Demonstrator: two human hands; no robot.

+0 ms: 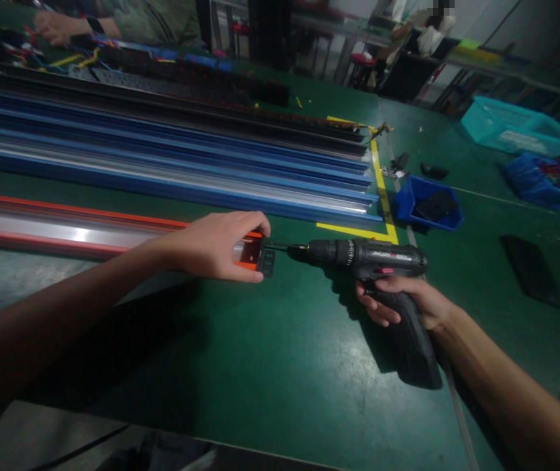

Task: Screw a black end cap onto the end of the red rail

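Observation:
My left hand [216, 247] is wrapped over the right end of a long orange-edged metal profile [78, 232], thumb on the near side and fingers on the far side. A black slotted end cap [267, 261] sits against that end of the profile. My right hand [407, 297] grips the handle of a black cordless drill [388, 258], which lies level and points left. Its long thin bit [284, 246] reaches the end cap near its far corner. Whether a screw is at the tip is too small to tell.
Several blue and black profiles [172, 163] lie behind, ending near yellow tape [390, 222]. A small blue bin [407, 199] holds black parts. Farther right are a teal basket [506, 127], a blue bin with colourful parts [520, 180] and a flat black object [532, 271]. Another person's hand [59, 27] works across the table.

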